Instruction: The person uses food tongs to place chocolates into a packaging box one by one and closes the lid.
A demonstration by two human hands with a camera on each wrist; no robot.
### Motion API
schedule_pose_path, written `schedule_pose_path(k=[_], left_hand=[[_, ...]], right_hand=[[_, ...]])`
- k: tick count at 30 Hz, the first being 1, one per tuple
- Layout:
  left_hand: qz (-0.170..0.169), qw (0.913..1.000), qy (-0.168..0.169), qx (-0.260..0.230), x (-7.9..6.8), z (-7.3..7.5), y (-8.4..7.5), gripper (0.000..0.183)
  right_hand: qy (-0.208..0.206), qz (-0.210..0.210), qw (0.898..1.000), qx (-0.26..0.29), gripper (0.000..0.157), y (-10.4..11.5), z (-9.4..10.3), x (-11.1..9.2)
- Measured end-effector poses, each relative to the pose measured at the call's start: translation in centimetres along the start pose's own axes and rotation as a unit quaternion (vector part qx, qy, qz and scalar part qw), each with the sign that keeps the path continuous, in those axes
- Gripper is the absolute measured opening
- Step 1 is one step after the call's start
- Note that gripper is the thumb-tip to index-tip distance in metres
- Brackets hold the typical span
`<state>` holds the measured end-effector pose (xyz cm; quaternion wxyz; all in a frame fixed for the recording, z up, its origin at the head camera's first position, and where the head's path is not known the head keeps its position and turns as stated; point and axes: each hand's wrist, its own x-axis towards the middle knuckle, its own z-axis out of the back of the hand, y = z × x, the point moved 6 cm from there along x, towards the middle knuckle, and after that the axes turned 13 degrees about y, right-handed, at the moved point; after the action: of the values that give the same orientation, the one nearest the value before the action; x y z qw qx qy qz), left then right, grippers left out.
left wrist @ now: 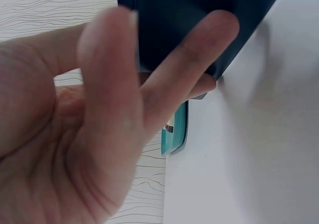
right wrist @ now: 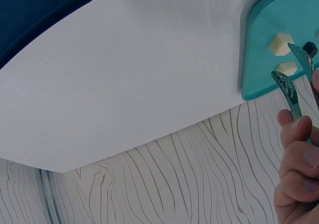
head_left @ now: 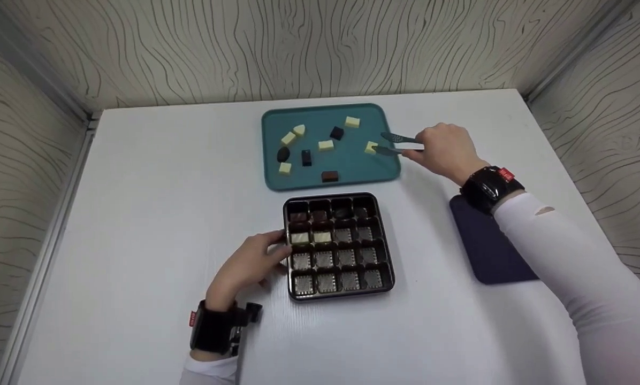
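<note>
My right hand point(head_left: 448, 149) grips a pair of teal tongs point(head_left: 397, 138) over the right edge of the teal tray point(head_left: 347, 166). The tongs' slotted tips are spread, and the lower one overlaps a white chocolate piece point(head_left: 370, 147) in the head view. Several white, dark and brown chocolates lie scattered across the tray. My left hand point(head_left: 248, 264) touches the left wall of a black compartment box point(head_left: 339, 295), with extended fingers point(left wrist: 192, 50) against that side. Dark and brown pieces sit in the box's back row; two white chocolates point(head_left: 310, 238) fill the left of the second row.
On the right, a dark navy tray or lid point(head_left: 491, 251) lies partly under my right forearm. Behind the teal tray, the white table point(head_left: 154, 214) ends at a wood-patterned wall point(head_left: 298, 48), with similar panels at both sides.
</note>
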<state>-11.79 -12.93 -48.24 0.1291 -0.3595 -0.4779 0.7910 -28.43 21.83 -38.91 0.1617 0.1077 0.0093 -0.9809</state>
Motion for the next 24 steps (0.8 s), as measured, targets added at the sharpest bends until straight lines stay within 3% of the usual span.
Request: schedule_pose_path(k=[18,24], left_hand=[[-0.016,0.9997,0.009,-0.015,0.2,-0.1,0.0,0.048],[-0.012,0.9999,0.003,-0.004,0.1,0.0,0.0,0.048]], right_hand=[[0.052,-0.012,0.999,0.003,0.045,1.2,-1.3,2.2],[0.069,0.014,0.998,-0.009,0.042,2.0,-1.0,2.2]])
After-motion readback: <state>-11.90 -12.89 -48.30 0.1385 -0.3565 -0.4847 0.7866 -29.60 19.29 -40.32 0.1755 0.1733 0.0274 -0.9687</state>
